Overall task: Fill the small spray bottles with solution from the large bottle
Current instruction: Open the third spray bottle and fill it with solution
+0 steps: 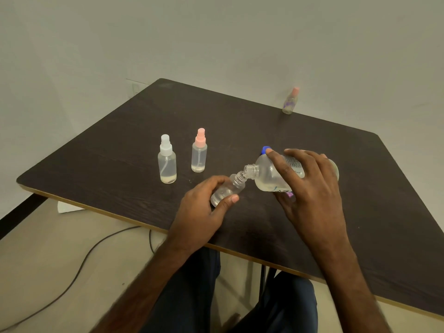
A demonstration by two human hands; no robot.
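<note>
My right hand (pixel 310 186) grips the large clear bottle (pixel 266 175), tipped on its side with its open neck pointing left. That neck meets the open mouth of a small uncapped bottle (pixel 228 189), which my left hand (pixel 204 207) holds tilted just above the dark table (pixel 120 164). A little clear liquid lies in both. A blue cap (pixel 266 149) sits on the table behind my right forefinger. Two capped small spray bottles stand upright to the left, one with a white sprayer (pixel 167 162) and one with a pink sprayer (pixel 199 152).
Another small bottle with a pink top (pixel 290 102) stands at the table's far edge by the wall. A cable (pixel 79 267) runs over the floor at the left, and a white scrap (pixel 68 207) lies under the table's left edge. My legs are under the near edge.
</note>
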